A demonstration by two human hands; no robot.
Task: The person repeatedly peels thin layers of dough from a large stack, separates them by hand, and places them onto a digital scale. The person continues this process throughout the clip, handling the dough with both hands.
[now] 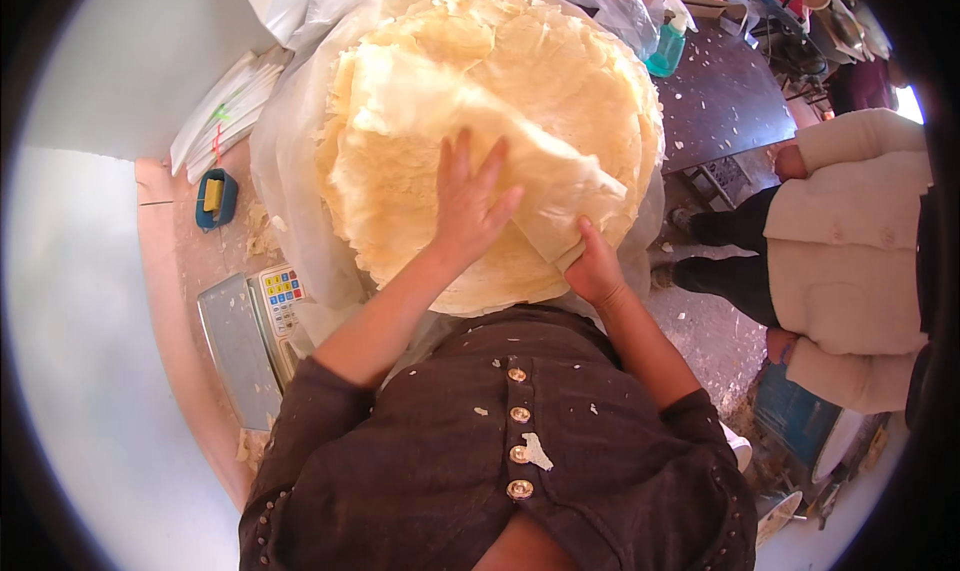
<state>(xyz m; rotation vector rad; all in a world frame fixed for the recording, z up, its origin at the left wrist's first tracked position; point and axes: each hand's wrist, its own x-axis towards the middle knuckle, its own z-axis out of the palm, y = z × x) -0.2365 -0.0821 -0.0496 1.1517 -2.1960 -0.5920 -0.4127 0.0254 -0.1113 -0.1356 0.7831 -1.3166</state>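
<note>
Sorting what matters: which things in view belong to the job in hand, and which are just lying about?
Job in hand:
thin pale sheet, held by right hand
stack of pale sheets, left hand over it
clear plastic around stack

Apparently lying about:
scale
blue container
teal spray bottle

Your left hand (468,203) looked blurry. Most fingers of your right hand (597,271) were hidden. The right edge cut off the other person (845,241).

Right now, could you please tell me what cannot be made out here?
In the head view:
Right grip: some fingertips, hidden by the folded sheet.
Left grip: exact contact, blurred by motion.
Support beneath the round stack: covered by it.
Co-worker: head, cut off by right edge.
</note>
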